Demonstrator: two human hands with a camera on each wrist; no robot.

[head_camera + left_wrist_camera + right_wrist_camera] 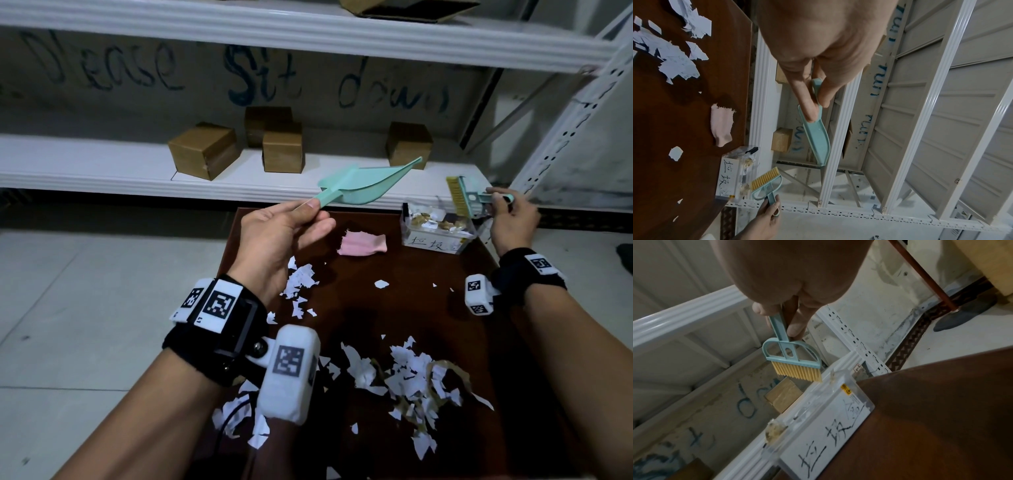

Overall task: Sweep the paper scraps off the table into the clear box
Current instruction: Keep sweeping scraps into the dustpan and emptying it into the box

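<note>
White paper scraps [407,377] lie scattered over the dark wooden table [383,318], thickest at the front, with another cluster [301,281] near the left edge. My left hand [281,236] pinches the handle of a mint dustpan [363,188] and holds it in the air above the table's far left. My right hand [510,219] grips the handle of a small mint brush [462,193] with yellow bristles, raised just above the clear box [438,233]. The box stands at the table's far right corner, bears a handwritten label and holds scraps. In the wrist views I see the dustpan [818,139], brush [793,360] and box [824,426].
A pink cloth [363,243] lies on the table left of the clear box. Torn brown tape [445,373] mixes with the front scraps. Behind the table runs a white shelf [102,171] with several cardboard boxes [205,150]. Tiled floor lies to the left.
</note>
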